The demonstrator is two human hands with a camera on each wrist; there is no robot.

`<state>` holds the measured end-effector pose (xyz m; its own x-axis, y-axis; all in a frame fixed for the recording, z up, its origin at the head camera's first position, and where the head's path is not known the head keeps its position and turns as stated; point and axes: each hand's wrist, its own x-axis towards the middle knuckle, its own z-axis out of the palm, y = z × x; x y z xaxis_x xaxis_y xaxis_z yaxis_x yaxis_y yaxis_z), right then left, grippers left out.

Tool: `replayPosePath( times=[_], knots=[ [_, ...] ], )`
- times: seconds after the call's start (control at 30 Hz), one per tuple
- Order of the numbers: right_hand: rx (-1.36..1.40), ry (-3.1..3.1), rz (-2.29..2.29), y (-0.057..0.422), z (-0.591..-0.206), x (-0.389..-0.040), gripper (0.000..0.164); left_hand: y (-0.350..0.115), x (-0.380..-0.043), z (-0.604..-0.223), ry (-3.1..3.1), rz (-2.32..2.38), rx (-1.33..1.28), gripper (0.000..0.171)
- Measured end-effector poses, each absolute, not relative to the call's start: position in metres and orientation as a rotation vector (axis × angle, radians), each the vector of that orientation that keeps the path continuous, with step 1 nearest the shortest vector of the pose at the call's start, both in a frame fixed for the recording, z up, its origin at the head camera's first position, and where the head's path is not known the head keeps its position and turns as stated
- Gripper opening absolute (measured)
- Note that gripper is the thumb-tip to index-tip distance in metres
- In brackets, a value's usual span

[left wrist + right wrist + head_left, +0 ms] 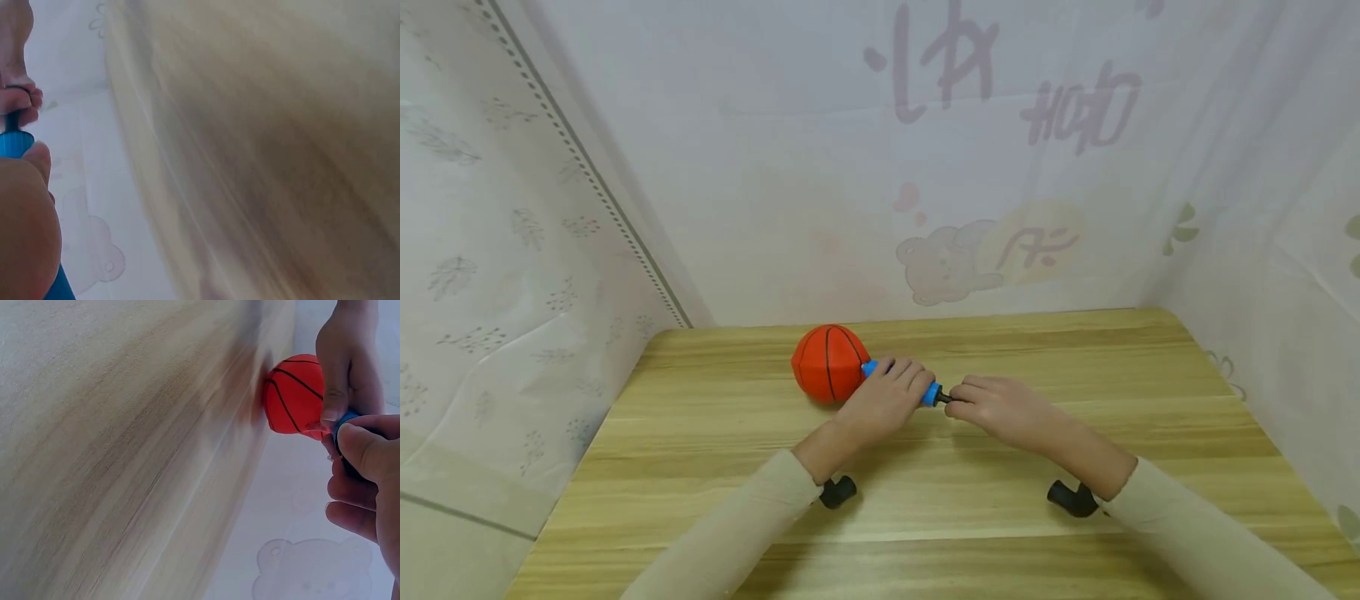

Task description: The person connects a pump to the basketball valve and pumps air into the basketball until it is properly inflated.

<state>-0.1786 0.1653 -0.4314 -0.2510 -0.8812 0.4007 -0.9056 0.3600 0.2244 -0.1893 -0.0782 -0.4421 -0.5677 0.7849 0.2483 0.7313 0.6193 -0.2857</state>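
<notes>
The left hand (886, 398) grips the pump (932, 394), its long axis aslant, pointing left of this hand toward the ball (827, 367); the right hand (1000, 407) holds its rod (944, 398). Writing (958, 54) beyond them I cannot read.

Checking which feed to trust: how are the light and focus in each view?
Head view: evenly lit, fairly clear, soft shadow under the ball; left wrist view: tabletop grain blurred, the blue cylinder somewhat clearer; right wrist view: tabletop hazy and pale at upper left, faint reddish reflection beside the ball.
</notes>
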Motion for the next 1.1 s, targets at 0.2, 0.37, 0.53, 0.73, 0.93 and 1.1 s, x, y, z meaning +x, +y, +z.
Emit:
replayPosePath(
  times=[0.2,0.37,0.53,0.73,0.93,1.1],
  knots=[
    [1.57,-2.138,0.077,0.18,-0.431,-0.174,0.025,-0.082,-0.192,-0.439,-2.516,0.165,-1.231,0.025],
    [1.586,-2.078,0.08,0.203,-0.431,-0.162,0.012,-0.086,-0.194,-0.438,-2.534,0.172,-1.222,0.026],
    [1.566,-2.002,0.075,0.219,-0.429,-0.152,0.049,-0.09,-0.194,-0.438,-2.538,0.199,-1.217,0.027],
    [1.564,-1.996,0.073,0.221,-0.428,-0.151,0.048,-0.089,-0.194,-0.437,-2.532,0.237,-1.228,0.027],
    [1.585,-2.034,0.05,0.205,-0.426,-0.16,0.052,-0.083,-0.191,-0.437,-2.54,0.263,-1.199,0.028],
    [1.588,-2.101,0.045,0.188,-0.427,-0.169,0.034,-0.081,-0.191,-0.438,-2.496,0.296,-1.184,0.028]
  ],
)
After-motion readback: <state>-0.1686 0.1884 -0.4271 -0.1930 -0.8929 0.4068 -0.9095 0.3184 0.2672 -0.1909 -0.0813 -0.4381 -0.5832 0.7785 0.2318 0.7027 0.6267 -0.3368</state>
